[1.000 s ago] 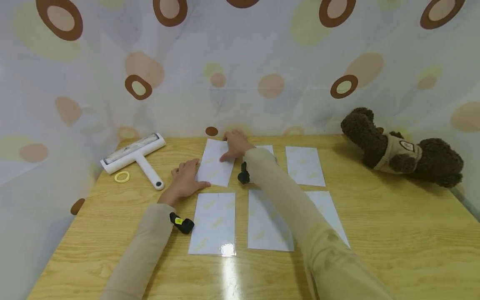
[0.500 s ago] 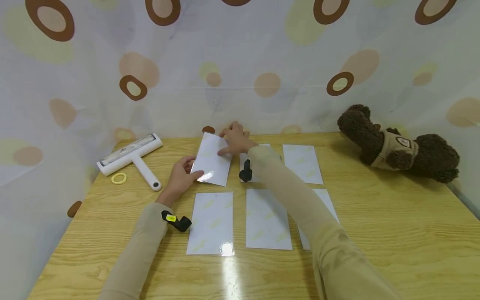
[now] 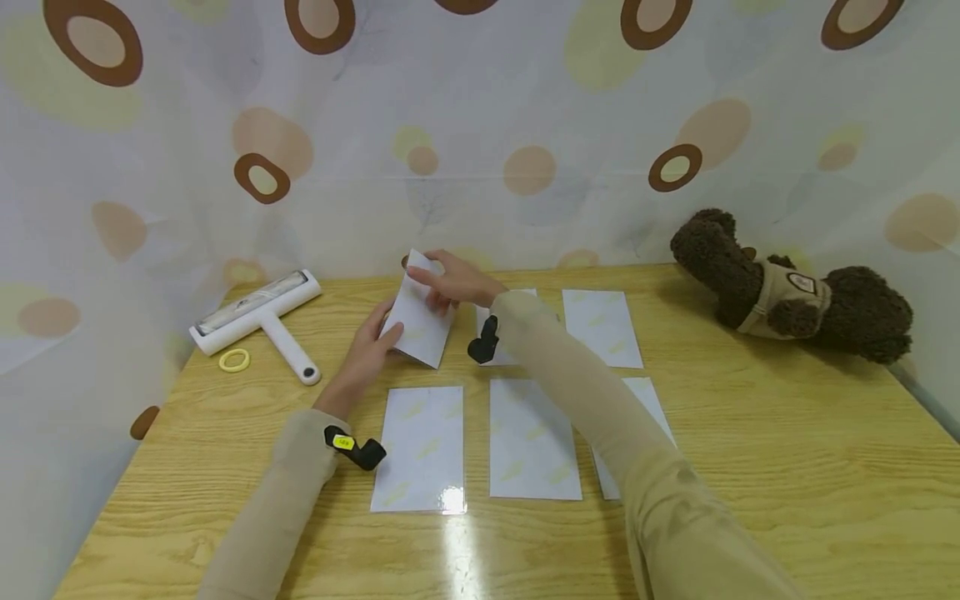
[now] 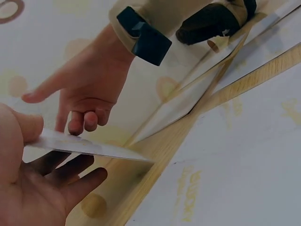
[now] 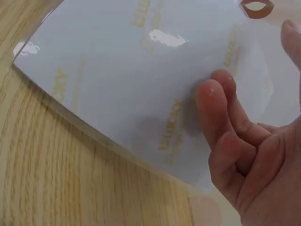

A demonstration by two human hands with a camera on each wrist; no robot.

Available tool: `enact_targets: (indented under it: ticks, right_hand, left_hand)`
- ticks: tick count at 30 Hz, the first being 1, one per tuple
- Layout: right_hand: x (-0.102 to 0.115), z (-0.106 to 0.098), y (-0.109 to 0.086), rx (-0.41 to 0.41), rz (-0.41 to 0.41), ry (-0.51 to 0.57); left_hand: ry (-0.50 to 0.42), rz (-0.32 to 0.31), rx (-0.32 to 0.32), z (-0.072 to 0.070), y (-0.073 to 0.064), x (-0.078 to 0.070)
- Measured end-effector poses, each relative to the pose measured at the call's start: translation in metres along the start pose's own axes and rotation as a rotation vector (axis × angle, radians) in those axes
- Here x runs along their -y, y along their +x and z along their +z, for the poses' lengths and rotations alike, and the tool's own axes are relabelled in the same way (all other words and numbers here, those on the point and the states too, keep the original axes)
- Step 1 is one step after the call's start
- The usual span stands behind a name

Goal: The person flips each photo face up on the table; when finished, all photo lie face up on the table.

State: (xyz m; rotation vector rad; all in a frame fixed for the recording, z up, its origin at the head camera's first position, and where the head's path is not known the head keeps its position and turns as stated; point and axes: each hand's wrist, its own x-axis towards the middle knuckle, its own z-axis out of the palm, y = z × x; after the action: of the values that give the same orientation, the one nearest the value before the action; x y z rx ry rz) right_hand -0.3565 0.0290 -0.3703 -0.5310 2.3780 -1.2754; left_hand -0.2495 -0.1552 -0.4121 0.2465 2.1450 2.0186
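Note:
A white photo paper sheet (image 3: 422, 327) with faint yellow print is tilted up off the table at the back left. My left hand (image 3: 365, 354) pinches its left edge, thumb on the near face and fingers behind, as the left wrist view shows. Over the sheet's upper part is my right hand (image 3: 463, 282), thumb spread away and fingers loosely bent. In the right wrist view its fingertips (image 5: 211, 96) are close against the sheet's face; contact is unclear. Several similar sheets lie flat, among them one in front (image 3: 420, 450) and one at the back (image 3: 602, 329).
A white lint roller (image 3: 258, 315) and a yellow ring (image 3: 235, 360) lie at the left. At the back right lies a brown teddy bear (image 3: 787, 292). A patterned curtain (image 3: 480, 217) hangs behind the wooden table (image 3: 787, 467). My right forearm covers parts of some sheets.
My left hand has gripped the back-left sheet and lifted it from flat to tilted. My right hand has shifted slightly left, over the sheet's upper part.

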Motion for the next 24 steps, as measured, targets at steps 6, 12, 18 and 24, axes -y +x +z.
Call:
enact_targets:
  ticks: [6,12,18,24]
  right_hand:
    - [0.007,0.0,-0.007,0.035,0.0,0.083]
    - [-0.003,-0.002,-0.006,0.02,-0.049,0.154]
    - [-0.016,-0.004,-0.003,-0.007,-0.116,0.034]
    - [-0.026,-0.003,0.002,-0.006,-0.151,-0.258]
  left_hand:
    - [0.115,0.157,0.099,0.008,-0.003,-0.003]
    - [0.205,0.206,0.135,0.009,-0.004,0.001]
    - [0.521,0.244,0.037,0.006,-0.002,0.012]
    - [0.728,0.312,-0.03,0.004,-0.001,0.02]
